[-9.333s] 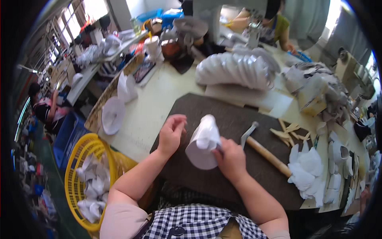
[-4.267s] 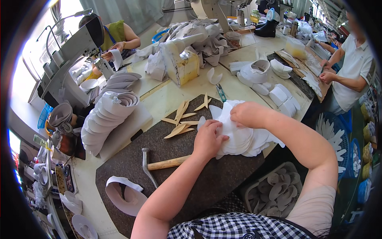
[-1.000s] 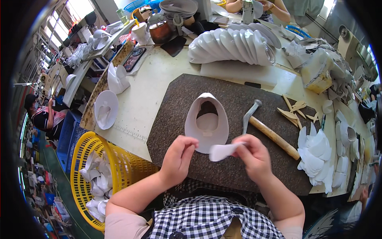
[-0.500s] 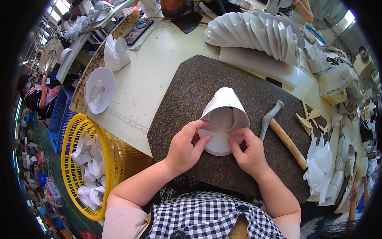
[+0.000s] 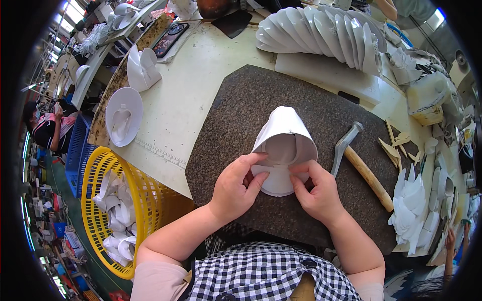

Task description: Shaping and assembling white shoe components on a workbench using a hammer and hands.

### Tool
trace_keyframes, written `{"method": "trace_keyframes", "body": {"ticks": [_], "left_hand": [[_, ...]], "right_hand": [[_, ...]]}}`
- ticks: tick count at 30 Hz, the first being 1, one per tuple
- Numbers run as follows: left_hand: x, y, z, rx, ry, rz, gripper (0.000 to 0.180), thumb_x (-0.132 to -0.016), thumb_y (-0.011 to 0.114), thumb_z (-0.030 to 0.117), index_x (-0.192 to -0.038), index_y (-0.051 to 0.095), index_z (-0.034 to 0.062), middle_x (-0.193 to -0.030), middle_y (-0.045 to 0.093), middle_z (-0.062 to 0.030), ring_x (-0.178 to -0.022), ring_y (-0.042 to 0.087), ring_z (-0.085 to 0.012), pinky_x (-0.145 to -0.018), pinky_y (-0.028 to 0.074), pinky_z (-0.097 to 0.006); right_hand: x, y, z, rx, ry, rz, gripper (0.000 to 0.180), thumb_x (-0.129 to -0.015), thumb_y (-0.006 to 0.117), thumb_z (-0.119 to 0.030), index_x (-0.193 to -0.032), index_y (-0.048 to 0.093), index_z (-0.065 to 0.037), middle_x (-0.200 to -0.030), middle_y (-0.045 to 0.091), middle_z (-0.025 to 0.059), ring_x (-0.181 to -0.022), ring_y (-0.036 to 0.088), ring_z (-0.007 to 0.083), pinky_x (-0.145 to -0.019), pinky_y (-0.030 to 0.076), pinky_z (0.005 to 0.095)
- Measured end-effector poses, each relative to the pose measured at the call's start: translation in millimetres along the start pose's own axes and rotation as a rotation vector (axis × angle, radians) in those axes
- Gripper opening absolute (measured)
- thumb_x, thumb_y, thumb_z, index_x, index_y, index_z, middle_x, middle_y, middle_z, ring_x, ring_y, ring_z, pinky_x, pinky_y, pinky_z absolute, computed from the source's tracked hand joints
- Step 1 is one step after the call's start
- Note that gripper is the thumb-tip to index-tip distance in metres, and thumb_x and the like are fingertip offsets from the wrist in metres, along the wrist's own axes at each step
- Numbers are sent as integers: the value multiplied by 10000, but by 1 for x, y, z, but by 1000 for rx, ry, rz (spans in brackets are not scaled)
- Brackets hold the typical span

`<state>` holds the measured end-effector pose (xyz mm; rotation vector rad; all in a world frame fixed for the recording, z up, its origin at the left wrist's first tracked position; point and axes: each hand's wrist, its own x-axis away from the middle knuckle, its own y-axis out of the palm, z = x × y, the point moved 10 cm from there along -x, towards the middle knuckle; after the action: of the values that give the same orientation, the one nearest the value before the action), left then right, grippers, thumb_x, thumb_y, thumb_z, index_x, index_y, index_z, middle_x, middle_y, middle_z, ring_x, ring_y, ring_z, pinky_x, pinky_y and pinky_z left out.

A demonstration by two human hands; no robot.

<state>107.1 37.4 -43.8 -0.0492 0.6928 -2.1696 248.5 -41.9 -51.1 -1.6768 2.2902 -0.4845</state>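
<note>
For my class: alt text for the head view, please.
Left hand and right hand hold a hollow white piece over a dark slab. A hammer lies at right; a yellow basket of white pieces stands at left.

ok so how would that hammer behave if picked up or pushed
The hammer would probably feel head-heavy: the head looks metal, the handle wooden. It likely stays stiff, as both look solid. Pushed, it may pivot rather than roll, since the head juts out sideways.
</note>
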Motion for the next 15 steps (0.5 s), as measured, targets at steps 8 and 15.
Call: {"method": "trace_keyframes", "body": {"ticks": [8,15], "left_hand": [[0,-1,3,-25,10,20,352,-809,698,27,-1138,575,24,-824,589,-41,-606,509,-87,-544,434,-221],[-1,-2,4,-41,26,33,336,-809,697,28,-1124,581,26,-811,584,-43,-595,507,-91,-533,430,-225]], "right_hand": [[0,0,-2,40,-24,2,149,-831,639,-42,-973,595,-21,-836,636,141,-698,652,228,-609,507,307],[-2,1,0,17,-24,-4,133,-834,636,-45,-957,591,-20,-831,636,151,-706,652,256,-619,505,326]]}}
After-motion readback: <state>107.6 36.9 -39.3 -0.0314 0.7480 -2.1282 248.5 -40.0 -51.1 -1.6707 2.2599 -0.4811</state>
